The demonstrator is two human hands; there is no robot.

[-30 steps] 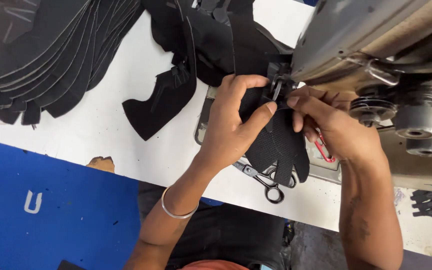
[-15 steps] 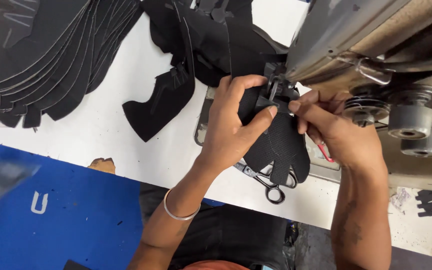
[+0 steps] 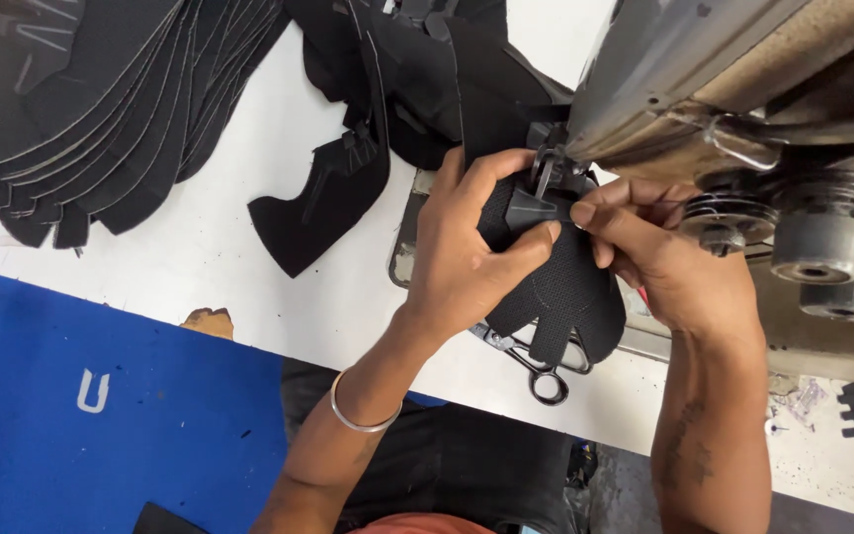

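Observation:
My left hand (image 3: 467,259) grips a black mesh fabric piece (image 3: 557,295) from the left, thumb pressed on its top near the presser foot (image 3: 546,176) of a grey sewing machine (image 3: 724,109). My right hand (image 3: 662,262) pinches the same piece from the right, fingertips meeting the left thumb at the needle area. The lower part of the piece hangs down over the table's front edge, with tabs splayed out. A metal bangle sits on my left wrist.
A fanned stack of black cut pieces (image 3: 81,109) lies at the far left of the white table (image 3: 200,257). More black pieces (image 3: 348,188) lie in the middle. Black scissors (image 3: 536,371) rest under the hands. Blue floor (image 3: 81,425) is below.
Both hands and the piece stay at the presser foot; my left thumb has pressed in closer to the right fingertips. The view has shifted slightly.

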